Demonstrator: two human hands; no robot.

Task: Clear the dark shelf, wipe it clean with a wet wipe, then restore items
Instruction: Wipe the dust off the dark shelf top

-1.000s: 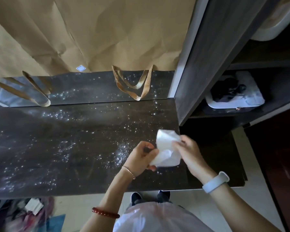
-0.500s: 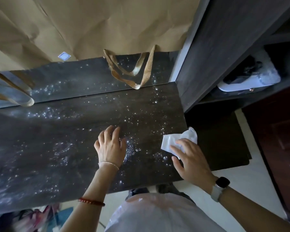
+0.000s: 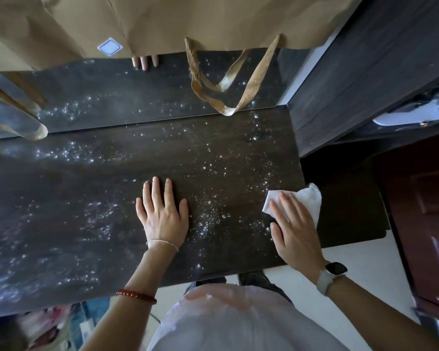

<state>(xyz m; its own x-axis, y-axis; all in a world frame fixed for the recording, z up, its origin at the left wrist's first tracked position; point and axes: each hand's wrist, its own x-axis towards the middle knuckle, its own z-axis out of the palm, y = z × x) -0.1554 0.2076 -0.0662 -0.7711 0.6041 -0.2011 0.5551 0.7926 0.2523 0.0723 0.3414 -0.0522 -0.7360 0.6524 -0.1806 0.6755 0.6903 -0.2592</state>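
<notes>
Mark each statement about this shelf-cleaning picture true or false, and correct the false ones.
1. The right hand presses a white wet wipe flat on the dark shelf. True.
2. The left hand grips a spray bottle. False: it lies flat on the shelf, fingers straight, holding nothing.
3. White specks are scattered over the shelf. True.
4. The wipe lies at the shelf's left end. False: it is near the right edge.
5. A watch is worn on the left wrist. False: it is on the right wrist; the left arm has bracelets.
</notes>
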